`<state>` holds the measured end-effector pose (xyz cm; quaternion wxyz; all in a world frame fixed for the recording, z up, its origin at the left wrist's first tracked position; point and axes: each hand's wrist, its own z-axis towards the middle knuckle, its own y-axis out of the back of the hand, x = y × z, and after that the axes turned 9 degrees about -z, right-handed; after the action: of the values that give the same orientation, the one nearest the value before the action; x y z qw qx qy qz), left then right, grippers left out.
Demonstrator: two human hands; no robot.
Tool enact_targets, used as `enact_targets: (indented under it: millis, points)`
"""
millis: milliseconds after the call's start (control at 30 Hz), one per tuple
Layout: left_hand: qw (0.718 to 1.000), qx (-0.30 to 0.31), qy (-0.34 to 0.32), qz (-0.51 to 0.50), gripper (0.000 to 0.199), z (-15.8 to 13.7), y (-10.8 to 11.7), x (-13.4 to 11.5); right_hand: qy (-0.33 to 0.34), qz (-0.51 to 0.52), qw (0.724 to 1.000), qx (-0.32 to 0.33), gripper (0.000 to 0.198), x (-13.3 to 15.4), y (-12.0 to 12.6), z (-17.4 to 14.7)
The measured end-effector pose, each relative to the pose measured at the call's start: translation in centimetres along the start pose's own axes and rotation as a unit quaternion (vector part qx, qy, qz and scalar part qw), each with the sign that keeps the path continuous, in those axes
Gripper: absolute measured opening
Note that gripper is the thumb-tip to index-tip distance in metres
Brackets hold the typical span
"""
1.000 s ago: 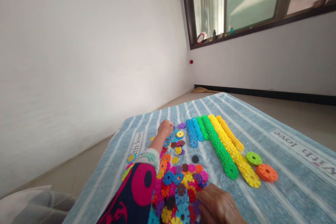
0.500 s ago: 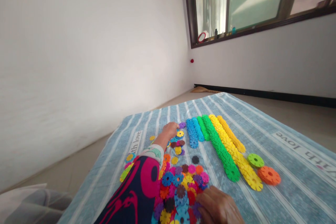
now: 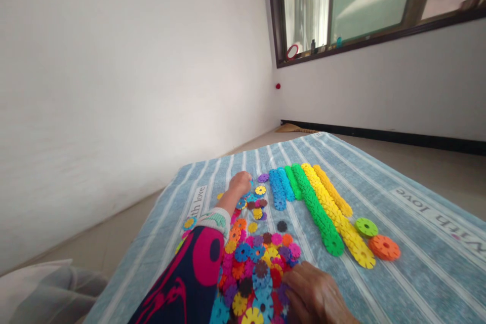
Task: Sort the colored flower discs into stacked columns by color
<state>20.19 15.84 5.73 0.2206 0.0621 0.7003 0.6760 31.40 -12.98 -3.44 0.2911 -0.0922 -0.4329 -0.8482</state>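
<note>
My left hand (image 3: 240,183), at the end of a dark blue and pink sleeve, reaches to the far left of the bed-like striped surface. Its fingers are curled down and mostly hidden; a bit of blue shows beside them. Just right of it lies a purple notched disc (image 3: 263,177), apart from the hand. My right hand (image 3: 317,293) rests curled against the right edge of a heap of coloured notched discs (image 3: 261,268). What its fingers hold, if anything, is hidden. A yellow disc (image 3: 260,190) and other loose discs lie between the left hand and the heap.
Overlapping rows of blue, green (image 3: 317,215), yellow (image 3: 341,225) and orange-yellow discs (image 3: 332,190) lie to the right. Close by are stacks of lime-green discs (image 3: 366,227) and orange discs (image 3: 385,247). Striped blue cloth (image 3: 413,243) covers the surface; a white wall (image 3: 114,86) stands at left.
My left hand has shifted a little to the left, away from the purple disc. My right hand stays at the heap's edge. The whole view has moved slightly.
</note>
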Motion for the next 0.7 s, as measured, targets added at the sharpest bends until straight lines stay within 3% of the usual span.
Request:
enact_targets:
  millis: [200,433,700]
  points:
    - [0.996,-0.007,-0.069,-0.063,0.03,-2.4,0.7,-2.3,0.031,-0.029,0.998,0.053,0.012,-0.6,0.5,-0.1]
    - [0.983,0.005,-0.149,-0.104,0.029,-5.5,-1.3,-6.0,-0.006,-0.045,0.998,0.053,0.01,-0.5,-0.5,-0.7]
    - [0.979,0.003,-0.182,-0.093,0.023,-5.8,-3.2,-8.9,0.012,-0.041,0.998,0.043,0.014,-0.3,0.1,-0.3]
